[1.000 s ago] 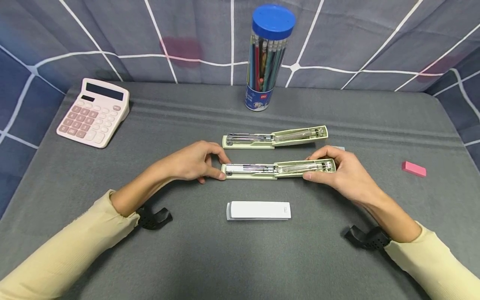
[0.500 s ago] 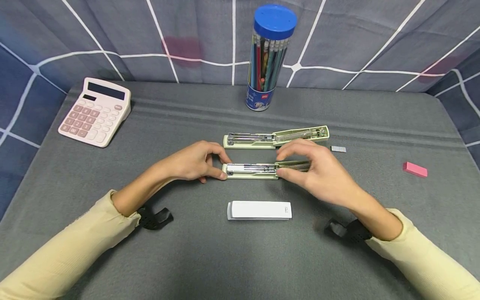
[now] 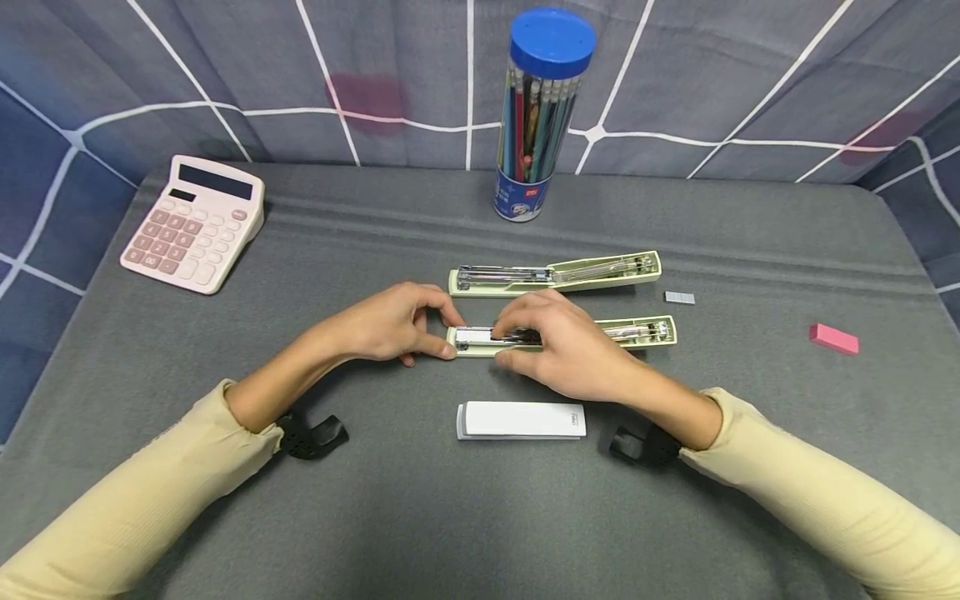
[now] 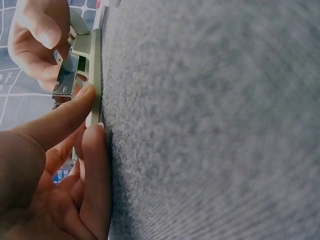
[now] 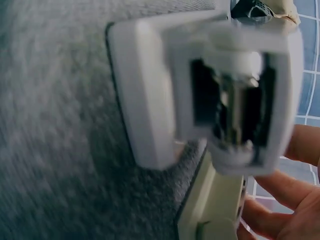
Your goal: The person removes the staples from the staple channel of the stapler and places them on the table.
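A pale green stapler [image 3: 465, 352], swung fully open, lies lengthwise on the grey table in the head view. My left hand [image 3: 401, 322] pinches the left end of its base; the left wrist view shows the thumb [image 4: 75, 112] against the base's side. Over the stapler's middle is my right hand [image 3: 566, 343], its thumb and fingers apart above the metal staple channel [image 4: 65, 80] and partly hiding it. Whether those fingertips touch the metal is unclear. Just behind lies a second green stapler [image 3: 600, 272], also opened out. A white stapler [image 3: 525, 420] lies closed in front.
A short strip of staples [image 3: 679, 297] lies right of the far green stapler, with a pink eraser [image 3: 834, 339] farther right. Behind stands a blue-lidded tube of pencils [image 3: 536, 125]. A pink calculator [image 3: 193, 225] sits at the back left, before a checked cloth [image 3: 397, 50].
My right hand has let go of the near green stapler's right end and moved left along it to the middle. The left hand keeps its hold. The staple strip has come fully into view.
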A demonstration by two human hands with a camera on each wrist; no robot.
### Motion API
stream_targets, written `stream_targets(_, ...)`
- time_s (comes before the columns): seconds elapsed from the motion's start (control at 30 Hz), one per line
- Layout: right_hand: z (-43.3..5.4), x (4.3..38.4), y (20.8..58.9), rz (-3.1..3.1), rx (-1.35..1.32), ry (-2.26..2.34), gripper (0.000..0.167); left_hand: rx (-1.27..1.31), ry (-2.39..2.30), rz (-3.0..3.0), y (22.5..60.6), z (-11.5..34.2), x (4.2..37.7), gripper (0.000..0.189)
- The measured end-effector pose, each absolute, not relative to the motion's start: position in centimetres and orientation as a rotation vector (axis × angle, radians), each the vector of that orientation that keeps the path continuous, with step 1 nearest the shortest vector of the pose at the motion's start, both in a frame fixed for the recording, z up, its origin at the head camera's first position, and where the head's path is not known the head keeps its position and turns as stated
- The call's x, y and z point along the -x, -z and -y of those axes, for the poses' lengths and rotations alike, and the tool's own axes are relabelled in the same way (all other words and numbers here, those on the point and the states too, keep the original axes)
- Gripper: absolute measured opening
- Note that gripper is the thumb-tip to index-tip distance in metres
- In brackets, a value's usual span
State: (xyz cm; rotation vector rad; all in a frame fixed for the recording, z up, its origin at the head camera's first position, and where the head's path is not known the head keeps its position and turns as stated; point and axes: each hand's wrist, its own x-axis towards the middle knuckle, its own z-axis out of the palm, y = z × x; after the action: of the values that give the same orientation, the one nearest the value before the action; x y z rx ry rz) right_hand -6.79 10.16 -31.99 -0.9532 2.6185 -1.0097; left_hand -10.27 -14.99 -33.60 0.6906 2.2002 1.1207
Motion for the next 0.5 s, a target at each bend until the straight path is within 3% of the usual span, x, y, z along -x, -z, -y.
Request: stream_targets(0.5, -9.87, 6.3, 32.09, -2.603, 0.851, 1.017, 0.021, -0.695, -1.141, -2.197, 33.68, 15.02, 10.22, 0.022)
